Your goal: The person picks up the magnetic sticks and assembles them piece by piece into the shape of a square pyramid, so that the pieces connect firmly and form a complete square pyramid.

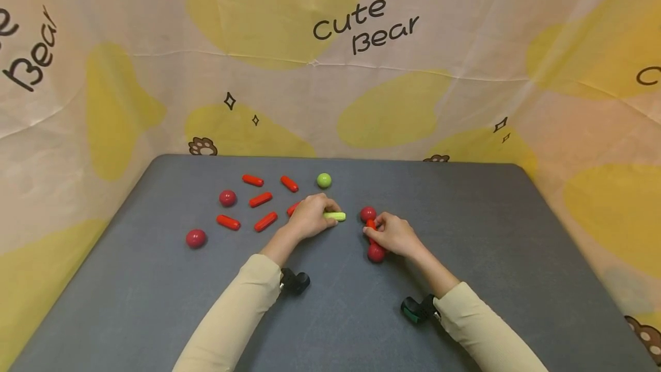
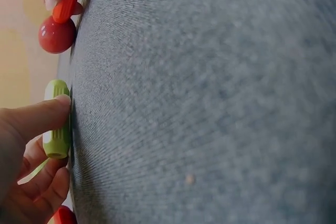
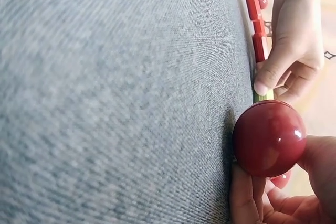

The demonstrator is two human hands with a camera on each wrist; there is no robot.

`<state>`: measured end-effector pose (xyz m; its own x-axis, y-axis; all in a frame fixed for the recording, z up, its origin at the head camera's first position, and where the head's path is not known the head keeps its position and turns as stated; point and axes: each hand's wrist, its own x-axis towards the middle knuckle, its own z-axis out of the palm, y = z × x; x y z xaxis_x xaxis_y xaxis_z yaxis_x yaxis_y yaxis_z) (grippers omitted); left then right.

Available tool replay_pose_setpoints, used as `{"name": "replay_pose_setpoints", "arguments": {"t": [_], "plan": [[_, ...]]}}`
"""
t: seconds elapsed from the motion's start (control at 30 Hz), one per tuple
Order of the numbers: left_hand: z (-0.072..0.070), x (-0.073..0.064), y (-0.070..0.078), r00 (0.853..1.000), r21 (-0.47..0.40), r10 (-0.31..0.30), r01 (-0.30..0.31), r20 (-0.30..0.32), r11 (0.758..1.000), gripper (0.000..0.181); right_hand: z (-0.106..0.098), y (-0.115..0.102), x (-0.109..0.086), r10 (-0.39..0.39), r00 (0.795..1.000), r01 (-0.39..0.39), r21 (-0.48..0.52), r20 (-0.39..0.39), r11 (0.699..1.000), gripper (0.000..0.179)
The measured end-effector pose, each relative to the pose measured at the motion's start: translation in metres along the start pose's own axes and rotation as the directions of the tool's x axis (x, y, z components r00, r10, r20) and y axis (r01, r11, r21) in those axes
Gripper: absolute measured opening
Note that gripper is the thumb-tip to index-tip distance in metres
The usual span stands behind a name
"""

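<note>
My left hand pinches a light green rod between thumb and fingers at the middle of the table. The left wrist view shows grooves along this green rod, which lies close to the grey surface. To the right, my right hand grips a red rod. One dark red ball sits at the rod's far end and another red ball at its near end. The near red ball looms large in the right wrist view. Fingers partly hide the red rod's middle.
Several red rods lie scattered left of my left hand, among them a red rod and a partly hidden one. Two loose red balls, a nearer one and a farther one, rest farther left. Behind stands a green ball.
</note>
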<state>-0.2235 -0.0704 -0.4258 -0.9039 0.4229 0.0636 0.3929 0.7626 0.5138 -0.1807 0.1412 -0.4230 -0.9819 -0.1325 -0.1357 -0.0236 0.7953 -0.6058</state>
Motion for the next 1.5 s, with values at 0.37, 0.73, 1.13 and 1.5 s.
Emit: {"name": "replay_pose_setpoints", "arguments": {"t": [0.37,0.73,1.13,1.5], "plan": [[-0.001,-0.005,0.003,0.999,0.014,0.018,-0.017,-0.048,1.0,0.018,0.006,-0.007,0.0,0.004,1.0,-0.004,0.016,0.01,1.0,0.029],[0.003,-0.003,0.009,0.998,0.013,0.027,-0.026,-0.055,1.0,0.018,0.013,-0.016,0.0,0.011,1.0,-0.011,0.037,0.014,0.999,0.029],[0.006,-0.001,0.009,0.998,0.0,0.027,-0.027,-0.064,1.0,0.019,0.005,-0.017,0.001,0.051,0.997,-0.054,0.055,0.058,0.997,0.036],[0.007,-0.001,0.008,0.998,0.003,0.025,-0.025,-0.053,1.0,0.018,0.002,-0.017,0.011,0.001,1.0,-0.002,0.14,0.009,0.99,0.049]]}}
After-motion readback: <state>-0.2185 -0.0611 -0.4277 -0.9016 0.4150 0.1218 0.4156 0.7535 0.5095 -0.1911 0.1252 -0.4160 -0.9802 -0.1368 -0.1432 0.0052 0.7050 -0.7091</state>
